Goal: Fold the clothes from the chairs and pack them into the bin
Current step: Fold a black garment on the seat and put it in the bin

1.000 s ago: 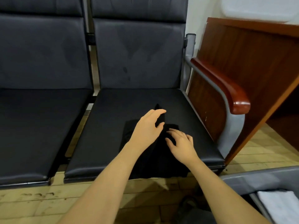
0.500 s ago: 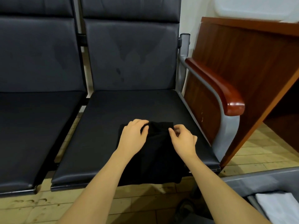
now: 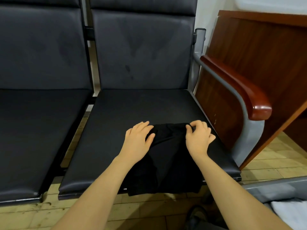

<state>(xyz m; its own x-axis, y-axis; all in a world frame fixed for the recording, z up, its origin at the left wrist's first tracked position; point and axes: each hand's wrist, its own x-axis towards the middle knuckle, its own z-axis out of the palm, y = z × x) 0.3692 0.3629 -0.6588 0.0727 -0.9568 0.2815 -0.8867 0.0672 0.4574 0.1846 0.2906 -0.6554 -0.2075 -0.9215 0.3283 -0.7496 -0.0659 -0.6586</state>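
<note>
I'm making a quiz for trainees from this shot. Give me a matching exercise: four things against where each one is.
Things:
1. black garment
2. left hand
3. white cloth
4. wooden armrest

Places:
A. in the grey bin, bottom right
B. right side of the chair
C. on the chair seat, hanging over its front edge
D. on the garment's left edge

Pairs: 1-C, 2-D, 3-A, 4-B

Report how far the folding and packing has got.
Done: a white folded cloth already lies in the grey bin. In hand: the black garment on the chair seat, left hand resting on it, right hand pinching its far edge. Left: finish folding, then pack it.
</note>
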